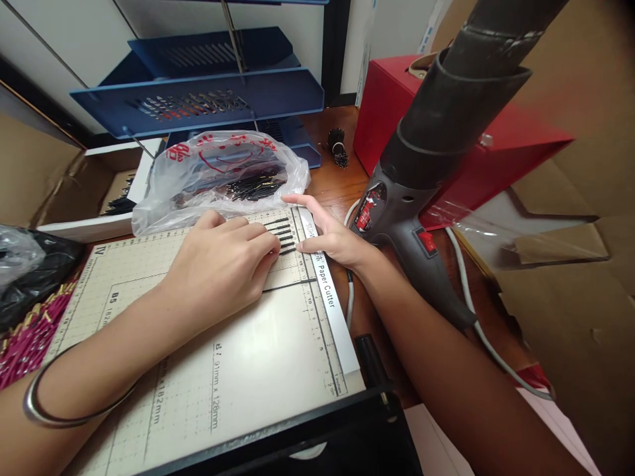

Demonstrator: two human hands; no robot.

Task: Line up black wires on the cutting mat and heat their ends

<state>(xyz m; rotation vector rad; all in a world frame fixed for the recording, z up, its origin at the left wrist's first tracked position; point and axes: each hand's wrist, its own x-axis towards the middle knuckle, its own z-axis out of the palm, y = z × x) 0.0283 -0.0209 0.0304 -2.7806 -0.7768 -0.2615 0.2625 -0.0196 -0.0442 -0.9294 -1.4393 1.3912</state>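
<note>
Left hand [228, 251] is curled over black strips [286, 236] on paper cutter [248, 344]; hold unclear. Right hand [340, 241] at strips' 3 o'clock, thumb and forefinger spread, nothing visibly held.

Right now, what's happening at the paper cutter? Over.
Left hand bent over the black strips. Right hand open beside the strips' ends. Plastic bag crowding the far edge of the paper cutter.

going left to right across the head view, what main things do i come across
magenta gold-tipped pieces, left hand, short black strips, right hand, heat gun
</note>
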